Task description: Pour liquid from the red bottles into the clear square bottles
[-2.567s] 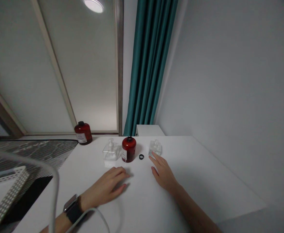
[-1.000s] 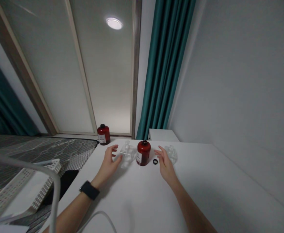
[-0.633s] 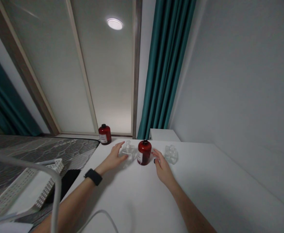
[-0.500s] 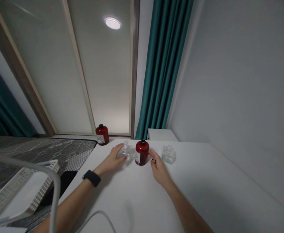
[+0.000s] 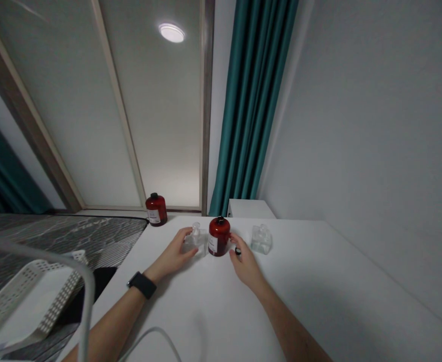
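My left hand (image 5: pixel 176 248), with a dark watch on its wrist, curves round a clear glass bottle (image 5: pixel 201 242). Its thumb lies in front and its fingers behind. Right beside that stands a dark red bottle (image 5: pixel 216 232) with a white label and a low black neck. My right hand (image 5: pixel 244 262) is at its right side, forefinger at or very near the bottle. A small black ring-shaped thing (image 5: pixel 238 251), perhaps a cap, shows among the right fingers. Just right of this hand stands a second clear glass bottle (image 5: pixel 261 239).
Another red bottle (image 5: pixel 156 211) with a black cap stands at the far left corner of the white table (image 5: pixel 213 301). A white perforated basket (image 5: pixel 60 299) is at the left, behind a pale curved tube (image 5: pixel 87 301). A white box (image 5: pixel 249 208) stands beyond the table.
The left hand and its glass bottle have come slightly closer to the middle red bottle. The right hand stays by the red bottle. The whole view has shifted a little.
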`<state>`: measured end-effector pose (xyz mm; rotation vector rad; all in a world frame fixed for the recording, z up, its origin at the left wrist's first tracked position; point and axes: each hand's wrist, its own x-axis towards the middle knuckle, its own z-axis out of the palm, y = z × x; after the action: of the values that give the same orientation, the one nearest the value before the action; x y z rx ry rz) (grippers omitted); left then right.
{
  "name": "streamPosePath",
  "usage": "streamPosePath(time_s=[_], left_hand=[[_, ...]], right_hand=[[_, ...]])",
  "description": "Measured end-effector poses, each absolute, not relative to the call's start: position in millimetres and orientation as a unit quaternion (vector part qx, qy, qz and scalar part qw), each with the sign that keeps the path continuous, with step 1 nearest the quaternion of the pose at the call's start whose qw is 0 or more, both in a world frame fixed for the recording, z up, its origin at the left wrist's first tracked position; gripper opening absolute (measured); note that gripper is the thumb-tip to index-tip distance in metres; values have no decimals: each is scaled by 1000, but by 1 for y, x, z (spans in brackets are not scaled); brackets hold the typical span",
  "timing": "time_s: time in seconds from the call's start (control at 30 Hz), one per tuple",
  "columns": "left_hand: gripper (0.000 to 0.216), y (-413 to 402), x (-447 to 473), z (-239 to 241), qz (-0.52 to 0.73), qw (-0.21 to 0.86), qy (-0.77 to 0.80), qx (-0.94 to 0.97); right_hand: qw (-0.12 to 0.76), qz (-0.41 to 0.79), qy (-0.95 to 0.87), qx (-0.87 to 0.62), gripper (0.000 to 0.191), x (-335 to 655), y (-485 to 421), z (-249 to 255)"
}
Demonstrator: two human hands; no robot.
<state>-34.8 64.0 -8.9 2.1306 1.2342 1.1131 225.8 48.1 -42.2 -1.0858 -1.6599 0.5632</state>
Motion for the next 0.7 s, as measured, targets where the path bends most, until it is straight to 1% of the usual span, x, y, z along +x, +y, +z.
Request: streamPosePath(time_s=[0.2,0.53,0.7], left_hand=[[40,58,-36,-8,392,201,448,778],[42,52,-35,-8,387,190,444,785],[42,53,-35,-10,390,187,450,781]], right_hand=[[504,220,-702,-452,52,222,45,-40],[453,147,-733,-486,53,236,50,-40],[436,134,-728,-513,52,244,49,-46]])
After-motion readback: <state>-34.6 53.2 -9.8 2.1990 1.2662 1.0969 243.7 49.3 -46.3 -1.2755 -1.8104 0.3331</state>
